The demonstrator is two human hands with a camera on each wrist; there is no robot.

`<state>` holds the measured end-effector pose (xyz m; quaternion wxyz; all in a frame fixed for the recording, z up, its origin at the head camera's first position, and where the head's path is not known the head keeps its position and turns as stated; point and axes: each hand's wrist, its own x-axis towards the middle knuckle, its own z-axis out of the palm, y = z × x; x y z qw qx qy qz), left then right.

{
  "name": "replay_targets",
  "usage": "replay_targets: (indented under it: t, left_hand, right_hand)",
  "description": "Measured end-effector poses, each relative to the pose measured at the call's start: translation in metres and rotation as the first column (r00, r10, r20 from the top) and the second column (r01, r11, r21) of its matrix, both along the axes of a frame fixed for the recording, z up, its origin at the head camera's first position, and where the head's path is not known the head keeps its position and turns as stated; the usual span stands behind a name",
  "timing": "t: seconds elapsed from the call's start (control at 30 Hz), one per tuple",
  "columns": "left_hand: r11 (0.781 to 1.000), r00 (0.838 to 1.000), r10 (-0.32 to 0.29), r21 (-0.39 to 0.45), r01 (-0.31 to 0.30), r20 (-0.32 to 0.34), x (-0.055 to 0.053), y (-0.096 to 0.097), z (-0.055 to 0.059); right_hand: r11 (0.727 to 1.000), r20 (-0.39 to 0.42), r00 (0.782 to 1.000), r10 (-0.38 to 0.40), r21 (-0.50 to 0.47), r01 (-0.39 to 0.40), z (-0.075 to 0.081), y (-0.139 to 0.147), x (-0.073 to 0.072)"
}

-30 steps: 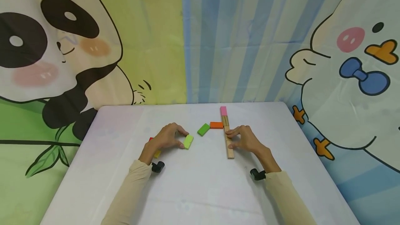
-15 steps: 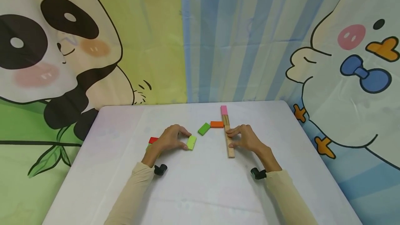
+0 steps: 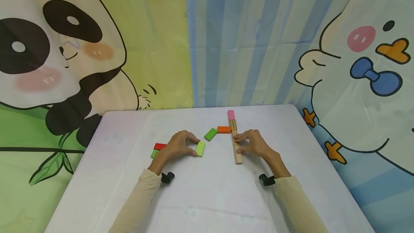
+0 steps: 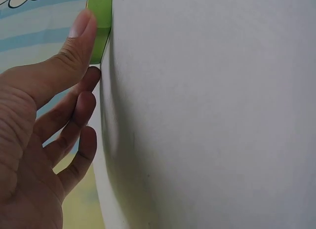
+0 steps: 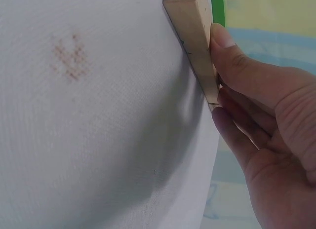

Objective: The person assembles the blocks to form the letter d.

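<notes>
My left hand pinches a light green block between thumb and fingers, low over the white table. In the left wrist view the thumb lies over that green block. To the right, a line of plain wooden blocks runs away from me, with a pink block at its far end. My right hand holds the near part of this line, thumb and a finger at the wood. The right wrist view shows the thumb against a wooden block; some fingertips are hidden.
An orange block meets the wooden line's left side, and a green block lies slanted beside it. Behind my left wrist lie a red block and another green block, partly covered. A printed cloth hangs behind the table.
My left hand has moved a little right and nearer with the light green block, which now stands more upright in view. More of the red block shows. My right hand has stayed in place.
</notes>
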<state>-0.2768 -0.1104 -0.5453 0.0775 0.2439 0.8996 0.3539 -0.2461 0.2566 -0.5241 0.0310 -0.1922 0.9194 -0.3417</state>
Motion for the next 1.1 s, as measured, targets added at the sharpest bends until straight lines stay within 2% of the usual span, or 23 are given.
replay_targets:
  t: [0.37, 0.5, 0.63, 0.77, 1.1]
  left_hand:
    - [1.000, 1.000, 0.010, 0.019, -0.010, -0.018, -0.001, 0.000, -0.003]
    - [0.999, 1.000, 0.021, 0.030, -0.020, -0.004, 0.000, 0.002, -0.002]
    - [0.999, 1.000, 0.020, 0.049, -0.021, 0.017, 0.001, 0.012, -0.006]
    - [0.998, 0.999, 0.036, 0.049, -0.037, 0.033, 0.004, 0.017, -0.008]
    - [0.997, 0.996, 0.072, 0.032, -0.074, 0.042, 0.012, 0.006, -0.003]
  right_hand:
    - [1.000, -0.021, 1.000, 0.004, -0.002, -0.004, 0.001, -0.001, -0.001]
    - [1.000, -0.008, 1.000, -0.016, -0.003, 0.016, -0.002, 0.001, 0.000]
    - [0.999, -0.009, 0.999, -0.037, 0.016, 0.037, -0.001, 0.009, 0.003]
    - [1.000, -0.028, 0.999, -0.021, 0.022, 0.022, -0.001, 0.015, 0.003]
    - [1.000, -0.021, 1.000, -0.011, 0.000, 0.011, -0.005, 0.002, 0.001]
